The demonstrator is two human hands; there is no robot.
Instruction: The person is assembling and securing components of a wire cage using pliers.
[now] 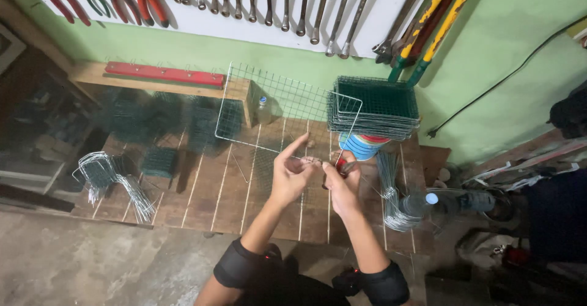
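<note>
Over a low wooden slat table (pixel 208 196), my left hand (pixel 289 173) pinches the lower edge of an upright wire mesh panel (pixel 282 107), index finger stretched out. Close beside it on the right, my right hand (pixel 340 184) grips a small red-handled plier (pixel 340 165) at the same edge of the panel. The two hands nearly touch. A thin loose wire (pixel 239 170) lies on the boards just left of them.
A stack of green mesh panels (pixel 374 107) rests on a blue-and-red container (pixel 361 145). Bent wire bundles lie at the right (pixel 394 199) and left (pixel 113 180). Green mesh cubes (pixel 158 160), plastic bottles (pixel 264 109), wall-hung wrenches (pixel 287 3), pliers and a bolt cutter (pixel 431 22) surround the table.
</note>
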